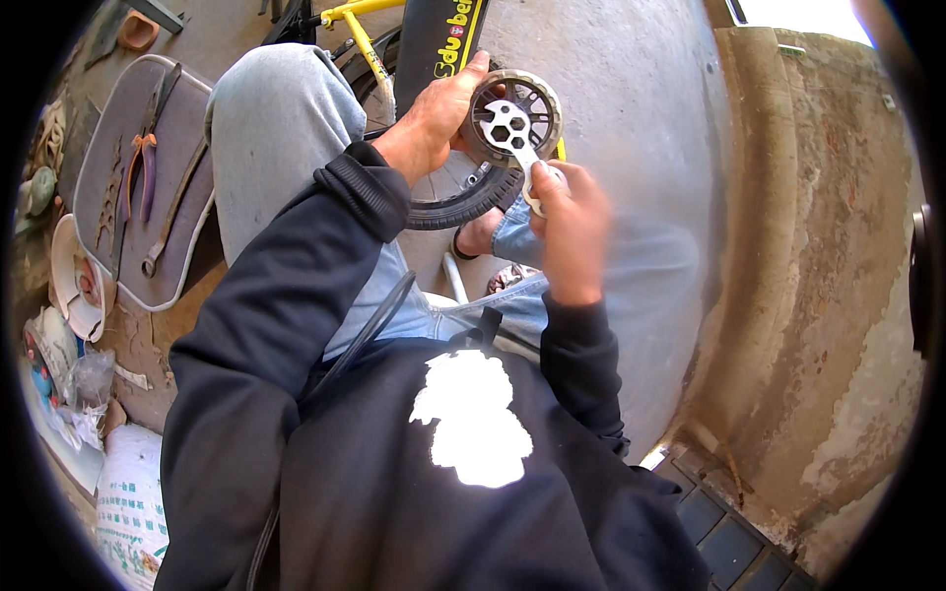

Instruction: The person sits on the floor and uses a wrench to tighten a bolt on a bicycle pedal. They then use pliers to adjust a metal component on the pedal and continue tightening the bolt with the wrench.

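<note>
My left hand (434, 118) grips a small black and grey wheel (552, 91) by its left side, with the fingers partly hidden behind it. My right hand (574, 231), slightly blurred, is closed on the handle of a flat silver multi-hole spanner (507, 126). The spanner's wide head, with its several hexagonal holes, lies over the spoked face of the small wheel. Whether it engages a nut there, I cannot tell. Just beyond and below the small wheel is a larger spoked bicycle wheel with a black tyre (453, 215).
A yellow bicycle frame (367, 39) and a black panel with yellow lettering (434, 44) stand ahead. On a grey padded seat (94, 187) at left lie pliers (146, 177) and a long ring spanner (169, 231). A white sack (128, 492) lies lower left. A stained wall (798, 246) rises at right.
</note>
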The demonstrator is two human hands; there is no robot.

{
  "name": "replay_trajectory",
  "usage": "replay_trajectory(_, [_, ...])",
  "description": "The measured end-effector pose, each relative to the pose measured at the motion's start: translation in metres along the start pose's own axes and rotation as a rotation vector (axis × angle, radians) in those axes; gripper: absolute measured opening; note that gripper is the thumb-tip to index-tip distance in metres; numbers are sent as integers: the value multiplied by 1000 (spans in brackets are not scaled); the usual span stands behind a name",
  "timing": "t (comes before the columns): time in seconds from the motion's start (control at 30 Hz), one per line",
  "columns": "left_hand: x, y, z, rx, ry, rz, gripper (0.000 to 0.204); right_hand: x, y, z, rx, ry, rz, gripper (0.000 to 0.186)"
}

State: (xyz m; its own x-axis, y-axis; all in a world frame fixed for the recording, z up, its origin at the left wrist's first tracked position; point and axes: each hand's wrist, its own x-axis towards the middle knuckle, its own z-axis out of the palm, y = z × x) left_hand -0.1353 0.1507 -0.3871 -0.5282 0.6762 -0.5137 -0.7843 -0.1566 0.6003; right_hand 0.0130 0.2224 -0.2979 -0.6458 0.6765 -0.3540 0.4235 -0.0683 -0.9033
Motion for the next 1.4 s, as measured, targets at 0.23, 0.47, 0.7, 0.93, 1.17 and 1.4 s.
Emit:
replay_trajectory(0.23, [2,-2,1,10,4,3,47,8,12,-6,146,-54,2,23])
replay_trajectory(0.47, [2,-2,1,-25,-35,17,48,11,5,-5,202,-50,-7,22])
replay_trajectory(0.7, [0,0,1,-12,-28,8,48,13,9,-10,281,-101,1,20])
replay_trajectory(0.93, [-3,1,3,5,-9,0,47,16,20,-25,584,-148,73,24])
replay_trajectory(1.17, [1,-1,-2,-8,-35,-2,44,14,20,-34,760,-216,119,20])
replay_trajectory(1.4, [1,-2,-2,-9,-49,12,45,20,27,-33,746,-215,103,23])
